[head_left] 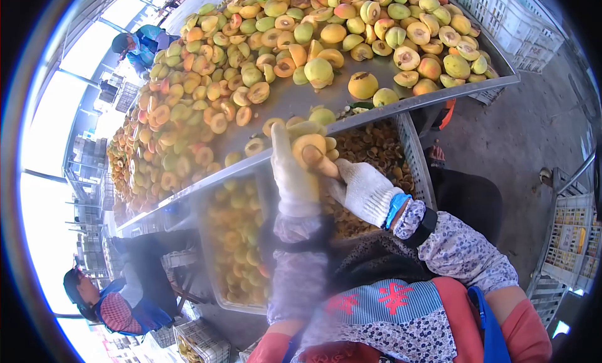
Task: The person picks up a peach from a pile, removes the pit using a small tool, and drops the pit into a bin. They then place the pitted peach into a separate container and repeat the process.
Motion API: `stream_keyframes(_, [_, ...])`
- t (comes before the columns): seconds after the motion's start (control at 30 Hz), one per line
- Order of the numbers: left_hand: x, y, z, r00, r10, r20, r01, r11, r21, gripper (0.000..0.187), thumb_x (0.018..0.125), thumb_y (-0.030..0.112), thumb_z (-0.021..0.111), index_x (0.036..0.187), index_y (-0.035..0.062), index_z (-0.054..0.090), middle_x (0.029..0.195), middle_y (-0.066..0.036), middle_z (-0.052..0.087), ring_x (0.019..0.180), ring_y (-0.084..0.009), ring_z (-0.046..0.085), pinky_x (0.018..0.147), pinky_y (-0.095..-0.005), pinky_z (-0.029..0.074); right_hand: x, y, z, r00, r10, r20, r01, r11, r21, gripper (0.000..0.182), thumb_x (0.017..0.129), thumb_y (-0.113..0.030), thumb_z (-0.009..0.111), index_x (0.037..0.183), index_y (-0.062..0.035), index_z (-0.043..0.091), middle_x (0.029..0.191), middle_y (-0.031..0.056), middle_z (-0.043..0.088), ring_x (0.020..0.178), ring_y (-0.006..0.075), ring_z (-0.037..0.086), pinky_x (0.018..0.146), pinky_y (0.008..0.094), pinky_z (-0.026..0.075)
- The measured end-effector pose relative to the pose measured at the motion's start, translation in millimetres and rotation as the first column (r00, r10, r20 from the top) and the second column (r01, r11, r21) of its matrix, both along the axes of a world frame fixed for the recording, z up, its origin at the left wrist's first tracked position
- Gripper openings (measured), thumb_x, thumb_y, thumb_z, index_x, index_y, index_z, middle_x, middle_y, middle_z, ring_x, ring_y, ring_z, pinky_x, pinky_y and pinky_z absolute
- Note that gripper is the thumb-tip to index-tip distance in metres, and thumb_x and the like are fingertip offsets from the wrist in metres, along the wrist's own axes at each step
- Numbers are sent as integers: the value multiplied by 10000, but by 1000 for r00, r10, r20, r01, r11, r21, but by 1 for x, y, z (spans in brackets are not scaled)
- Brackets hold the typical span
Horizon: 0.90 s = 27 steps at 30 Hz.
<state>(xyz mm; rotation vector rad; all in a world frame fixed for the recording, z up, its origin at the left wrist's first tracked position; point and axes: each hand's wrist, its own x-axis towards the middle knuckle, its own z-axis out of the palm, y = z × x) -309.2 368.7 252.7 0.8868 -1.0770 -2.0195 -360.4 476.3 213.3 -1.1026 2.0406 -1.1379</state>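
My left hand (290,175), in a white glove and blurred, holds a yellow peach (308,145) just in front of the metal table's edge. Against this fruit presses the bare thumb of my right hand (364,186), whose white knitted glove covers the rest. The right fingers are curled; whatever they may hold is hidden. Several more peaches (323,116) lie on the table edge just beyond the left hand. Below both hands stands a crate of brown pits or scraps (376,151).
The metal table (295,103) carries a large heap of whole and halved peaches (251,56). A blurred tub (235,237) of peaches stands left of my left arm. One person (125,294) sits at lower left, another (141,46) at upper left. White crates (508,27) are stacked at upper right.
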Motion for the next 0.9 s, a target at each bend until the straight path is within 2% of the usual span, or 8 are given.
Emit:
stream_keyframes(0.33, [17,-22,-4,934,-272,233,290,956,-49,424,991,456,491,1046,46,586,810,-116,642,612,-198,634,496,-282,532,6,-5,-18,943,154,294,-127,986,-107,375,1003,-338,535,1091,7,652,891,179,700,861,326,675,781,398,503])
stream_keyframes(0.53, [13,-9,-19,985,161,-62,-169,974,-151,501,1009,485,466,1004,8,621,796,-151,645,685,-226,649,641,-334,565,7,-2,14,606,91,790,-226,972,61,472,1013,-432,497,1080,8,654,824,98,684,786,219,642,751,363,502])
stream_keyframes(0.6, [21,-14,-27,994,107,19,-76,808,-584,506,1020,455,458,963,-20,624,804,-167,650,681,-240,645,671,-341,557,8,-4,11,579,149,802,-286,958,28,480,1013,-448,486,1056,-1,655,799,92,674,716,211,635,679,353,503])
stream_keyframes(0.67, [26,-21,-31,998,55,17,-43,902,-429,505,1023,437,451,961,-35,618,811,-179,653,681,-248,643,642,-334,546,6,-3,15,768,205,607,-268,963,14,481,1020,-460,466,969,-19,652,746,78,644,585,181,594,562,335,480])
stream_keyframes(0.73, [28,-29,-36,988,-80,130,147,722,-676,516,1018,441,450,897,-34,610,792,-178,647,666,-250,637,619,-350,544,3,-1,13,761,216,612,-281,960,11,450,1016,-467,471,922,-53,620,681,37,588,475,140,516,437,303,413])
stream_keyframes(0.8, [29,-33,-41,978,-197,70,201,794,-573,481,1018,436,459,904,-11,593,772,-145,637,657,-241,626,599,-359,529,1,2,14,480,122,869,-333,941,52,408,1005,-471,486,928,-85,592,647,-4,543,452,116,481,390,279,371])
stream_keyframes(0.87, [31,-32,-37,956,-293,-8,256,848,-464,447,1019,432,468,911,11,576,751,-112,627,647,-232,616,579,-368,515,-2,4,11,453,114,884,-377,923,74,401,993,-491,489,951,-102,575,607,-35,499,437,96,450,365,258,336])
stream_keyframes(0.9, [33,-29,-30,936,-303,-178,271,945,-184,446,1014,446,467,875,33,562,751,-100,606,652,-251,603,572,-388,504,-4,5,10,381,139,914,-399,917,27,419,991,-498,485,931,-96,581,595,-33,495,427,96,444,365,256,332])
